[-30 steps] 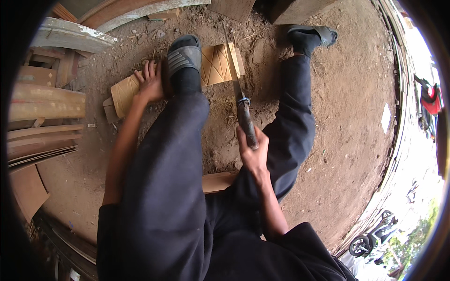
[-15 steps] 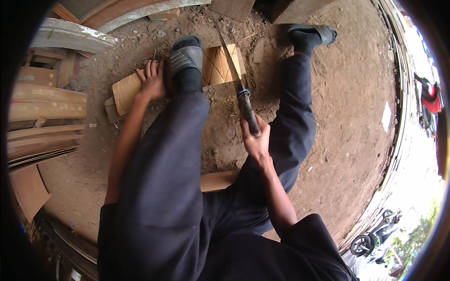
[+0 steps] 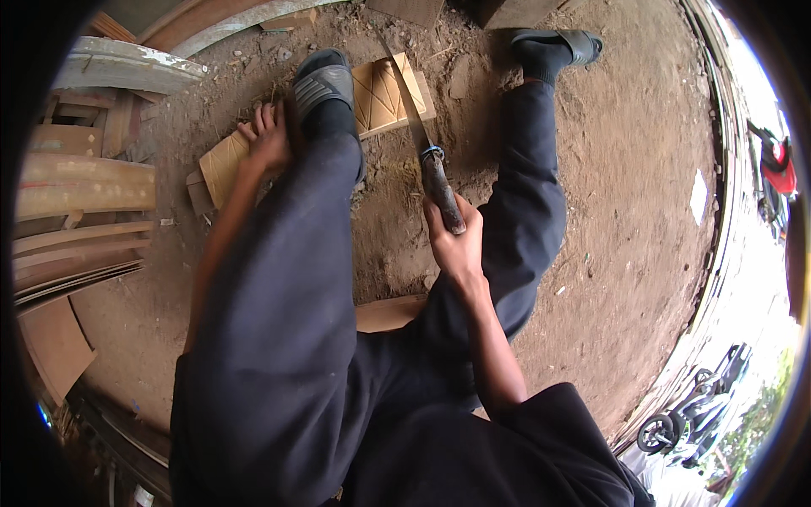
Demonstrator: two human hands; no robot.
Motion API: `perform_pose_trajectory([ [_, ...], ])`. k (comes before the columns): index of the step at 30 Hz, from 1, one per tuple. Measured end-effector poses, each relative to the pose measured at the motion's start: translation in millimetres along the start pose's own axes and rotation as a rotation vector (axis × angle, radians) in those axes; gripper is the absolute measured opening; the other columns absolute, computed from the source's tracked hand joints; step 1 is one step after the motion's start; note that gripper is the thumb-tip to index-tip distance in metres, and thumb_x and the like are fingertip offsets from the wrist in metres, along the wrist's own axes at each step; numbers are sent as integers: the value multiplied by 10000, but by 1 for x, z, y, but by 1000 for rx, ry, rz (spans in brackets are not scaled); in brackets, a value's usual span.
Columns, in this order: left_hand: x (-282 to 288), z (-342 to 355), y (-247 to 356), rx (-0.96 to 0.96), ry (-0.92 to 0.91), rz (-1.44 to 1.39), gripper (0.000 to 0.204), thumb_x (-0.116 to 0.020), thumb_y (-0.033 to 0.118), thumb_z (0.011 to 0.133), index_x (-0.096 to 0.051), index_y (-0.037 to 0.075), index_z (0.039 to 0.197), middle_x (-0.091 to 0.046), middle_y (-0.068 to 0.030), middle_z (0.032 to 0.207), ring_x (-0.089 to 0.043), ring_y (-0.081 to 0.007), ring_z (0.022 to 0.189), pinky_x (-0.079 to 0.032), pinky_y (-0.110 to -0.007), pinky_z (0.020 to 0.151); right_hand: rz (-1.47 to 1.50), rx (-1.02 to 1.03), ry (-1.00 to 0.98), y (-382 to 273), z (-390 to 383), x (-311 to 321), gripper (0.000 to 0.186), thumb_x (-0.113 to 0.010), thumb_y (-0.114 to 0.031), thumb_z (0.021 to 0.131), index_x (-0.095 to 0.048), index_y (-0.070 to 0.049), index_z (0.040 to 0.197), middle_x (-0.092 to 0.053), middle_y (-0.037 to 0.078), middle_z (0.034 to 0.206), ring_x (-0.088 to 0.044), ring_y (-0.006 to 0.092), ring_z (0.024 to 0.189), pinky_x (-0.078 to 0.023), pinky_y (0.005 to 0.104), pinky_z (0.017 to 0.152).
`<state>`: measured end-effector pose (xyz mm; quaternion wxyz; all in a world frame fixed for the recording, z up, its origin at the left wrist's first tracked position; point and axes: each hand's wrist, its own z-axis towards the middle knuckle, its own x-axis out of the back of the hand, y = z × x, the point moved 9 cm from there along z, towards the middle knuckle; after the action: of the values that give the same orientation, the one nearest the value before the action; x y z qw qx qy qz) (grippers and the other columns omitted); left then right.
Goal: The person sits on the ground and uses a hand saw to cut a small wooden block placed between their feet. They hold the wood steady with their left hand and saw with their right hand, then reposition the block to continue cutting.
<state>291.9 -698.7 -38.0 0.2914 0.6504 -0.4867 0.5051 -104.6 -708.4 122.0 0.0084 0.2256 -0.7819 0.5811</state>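
Observation:
My right hand (image 3: 454, 237) grips the worn dark handle (image 3: 441, 190) of a tool with a long, narrow metal blade (image 3: 411, 110) and blue binding at its base. The blade lies across the right end of a light wooden board (image 3: 378, 97) with carved crossing grooves; whether it touches cannot be told. My left foot in a grey slide sandal (image 3: 323, 89) sits over the board's middle. My left hand (image 3: 263, 139) rests at the board's left part, fingers spread, partly behind my leg. Another plain board (image 3: 201, 194) shows beneath that left end.
Stacked curved wooden pieces (image 3: 89, 182) and flat panels (image 3: 55, 346) line the left side. A wooden block (image 3: 515, 10) lies beyond my right foot (image 3: 553, 55) on the dirt ground (image 3: 625, 211). Motorcycles (image 3: 693, 414) stand outside along the bright right edge.
My right hand has moved forward with the tool since a second ago. The view has also shifted a little, so board and feet appear higher. My left hand stays on the board.

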Motion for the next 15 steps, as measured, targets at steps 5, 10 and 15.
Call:
perform_pose_trajectory([
  [5,-12,11,-25,-57,33,88,1104,-718,274,704,21,31,1487,-73,-259,1506,-9,-440,1418,-7,-780,982,80,48,12,-2,-37,33,115,-608,-61,855,-606,44,805,-505,10,600,-475,48,597,-398,248,535],
  [10,-17,21,-17,-89,-41,169,1085,-710,245,715,21,42,1491,-81,-262,1503,-19,-442,1416,-12,-783,982,120,-103,26,-4,-12,17,194,-611,-137,875,-574,26,775,-447,-17,588,-399,43,575,-346,254,496],
  [15,-18,14,-16,-85,-74,211,1066,-701,217,727,21,52,1494,-90,-265,1500,-29,-444,1414,-18,-786,981,-9,18,-10,10,-35,5,130,-610,-91,838,-574,25,791,-450,111,553,-443,80,541,-410,303,525],
])
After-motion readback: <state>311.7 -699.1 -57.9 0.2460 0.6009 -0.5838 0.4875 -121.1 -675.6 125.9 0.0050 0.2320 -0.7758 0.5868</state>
